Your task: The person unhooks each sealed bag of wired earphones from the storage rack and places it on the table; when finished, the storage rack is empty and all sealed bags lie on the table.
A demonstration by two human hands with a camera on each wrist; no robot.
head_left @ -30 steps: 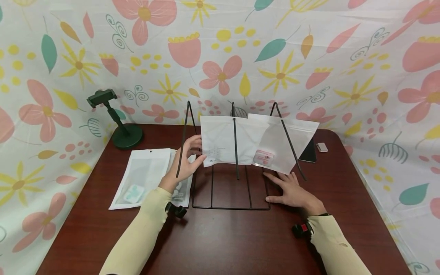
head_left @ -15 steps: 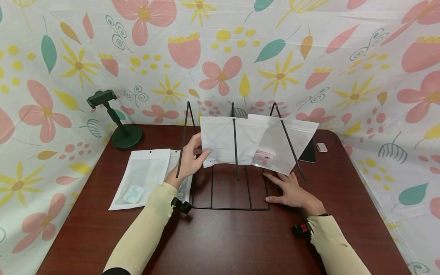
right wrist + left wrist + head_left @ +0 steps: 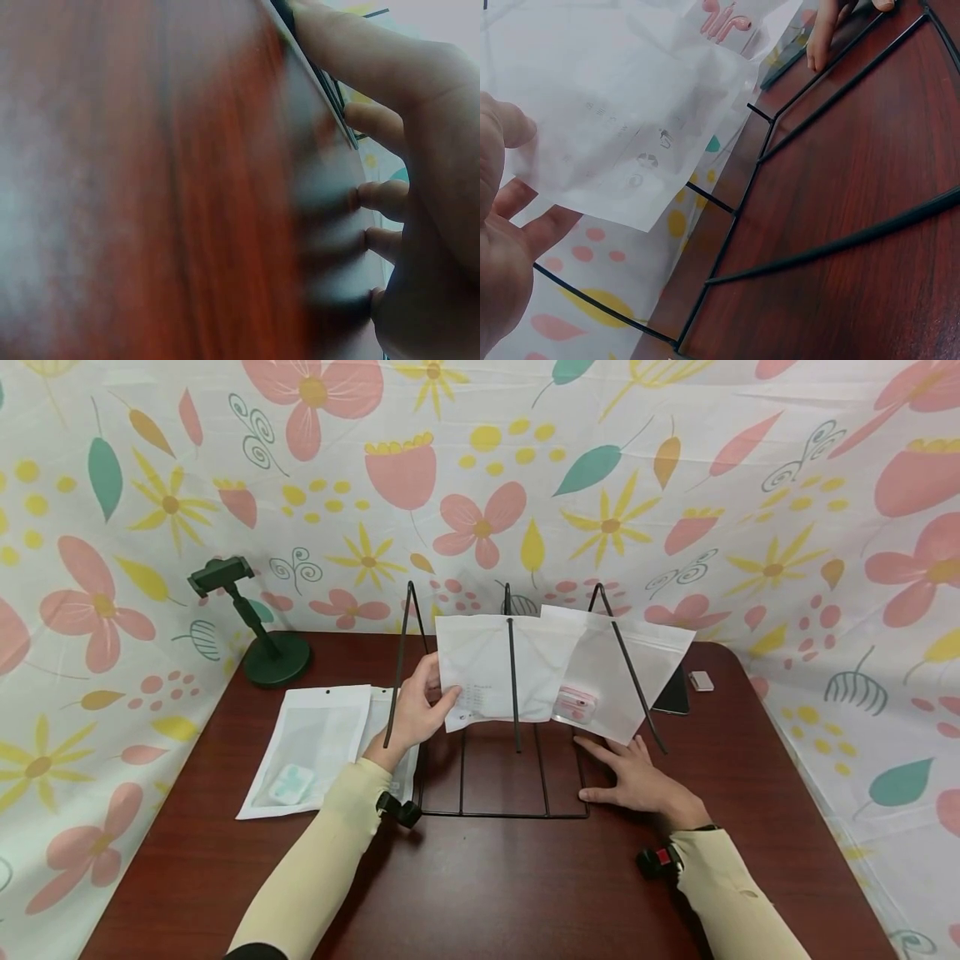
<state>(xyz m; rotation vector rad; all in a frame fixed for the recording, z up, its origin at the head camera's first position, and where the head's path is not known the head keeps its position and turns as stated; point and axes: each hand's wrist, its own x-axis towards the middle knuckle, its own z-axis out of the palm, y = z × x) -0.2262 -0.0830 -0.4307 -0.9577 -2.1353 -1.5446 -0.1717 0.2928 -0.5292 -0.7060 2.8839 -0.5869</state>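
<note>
A black wire rack stands mid-table with two white pouches on it. My left hand pinches the left edge of the left pouch, thumb in front and fingers behind, as the left wrist view shows. Faint print marks the lower part of that pouch. The right pouch leans tilted, overlapping the left one; pink earphones show on it. At the rack's lower right side, my right hand rests with fingers spread, touching the base wire and tabletop. Its thumb lies along the wire.
Two more pouches lie flat on the left of the table, the upper one partly covering the other. A dark green phone stand is at the back left. Behind the rack's right side lie a dark phone and a small white block.
My left hand has shifted slightly right and up, bringing its thumb onto the pouch's front. The left pouch's lower edge has moved a little. My right hand has stayed put.
</note>
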